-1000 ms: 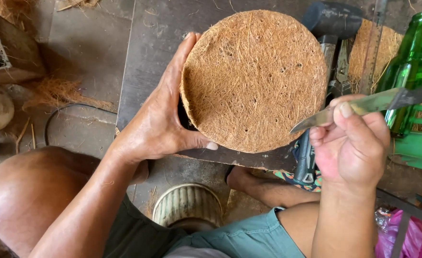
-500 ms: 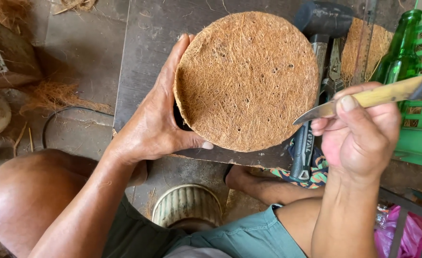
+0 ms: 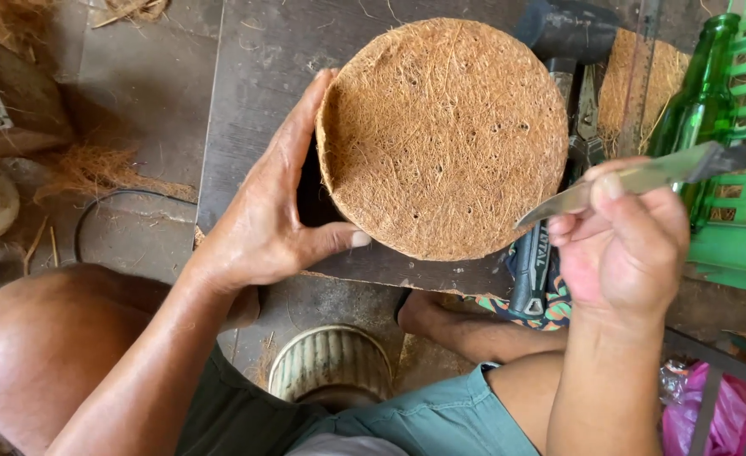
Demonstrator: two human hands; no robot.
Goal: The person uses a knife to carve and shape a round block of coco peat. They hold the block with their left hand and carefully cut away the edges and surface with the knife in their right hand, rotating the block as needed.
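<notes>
The coir disc (image 3: 442, 139), a round mat of pressed brown coconut fibre dotted with small holes, is seen from the head camera held up on edge over a dark board (image 3: 255, 76), in the upper middle of the view. It is gripped at its left rim by the left hand (image 3: 276, 211): the fingers are hidden behind the disc, the palm lies along the edge, and the thumb is pressed against the lower left rim, so the hand is clamped on the disc.

A knife (image 3: 635, 181) with a pale, worn blade is held in the right hand (image 3: 622, 245), whose fingers are curled tight around it with the thumb laid on top. The blade is pointed left and slightly down, its tip just beside the disc's lower right rim; whether the tip touches the fibre cannot be told.

Behind the disc, to the right, a black mallet (image 3: 567, 29) is laid, and a second coir piece (image 3: 635, 80) is partly seen beyond it. A green glass bottle (image 3: 698, 101) is stood just beside a green plastic crate (image 3: 740, 203) at the right edge. A tool with a dark handle (image 3: 529, 270) is seen below the disc, lying on a patterned cloth (image 3: 559, 304).

Loose fibre (image 3: 94, 169) is scattered at the left on the floor. A ribbed pale container (image 3: 331, 363) is seen between the person's knees, and a pink plastic bag (image 3: 715, 414) at the lower right.
</notes>
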